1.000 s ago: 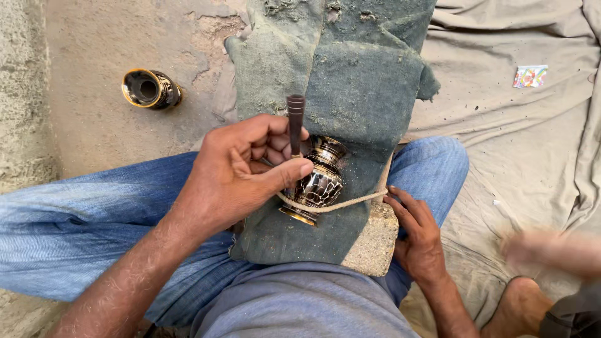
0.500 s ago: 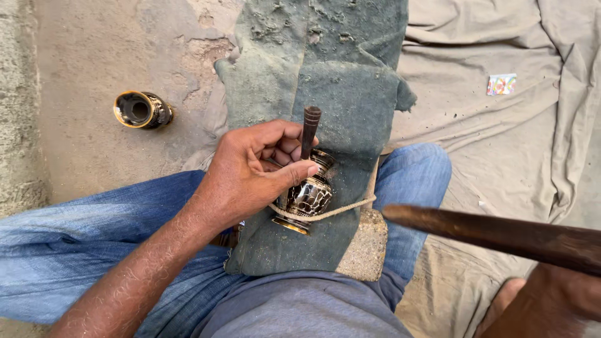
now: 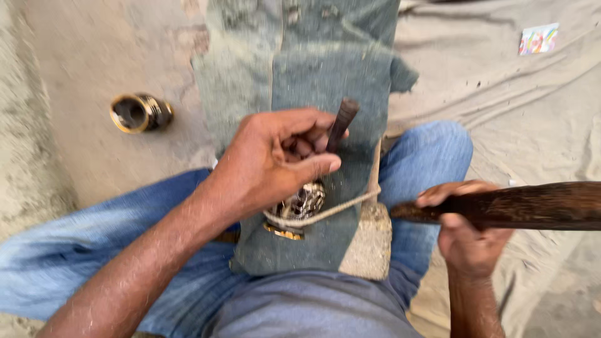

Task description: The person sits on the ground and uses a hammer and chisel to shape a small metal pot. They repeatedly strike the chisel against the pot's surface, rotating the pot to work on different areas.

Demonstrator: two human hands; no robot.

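Left hand [image 3: 275, 159] curled round a dark metal punch [image 3: 341, 125], fingers closed on its lower shaft, thumb stretched across the front; punch tilted slightly, top end free above the knuckles. Lower tip hidden behind the fingers, so contact with the workpiece cannot be told.

Below that hand, a small patterned metal vase [image 3: 300, 206], dark and silver with a brass-coloured rim, lying on its side on a green cloth [image 3: 325, 75]. Cloth draped over a stone block [image 3: 369, 244] resting on the lap; vase near the cloth's lower edge, roughly central. Pale cord [image 3: 332, 209] looped across the vase and running up toward the cloth's right edge.

Right hand [image 3: 466, 235] clamped on a dark wooden handle [image 3: 526, 205], held roughly level, beyond the right edge of the block, extending out of frame to the right; tool head not in view. Hands well apart.

Blue jeans [image 3: 81, 250] on both sides of the block. Second brass-rimmed dark vessel [image 3: 139, 112] lying on its side on the sandy ground [image 3: 75, 62], well left of the cloth. Grey sheet [image 3: 501, 112] spread on the right, small colourful card [image 3: 538, 39] near its far right corner.
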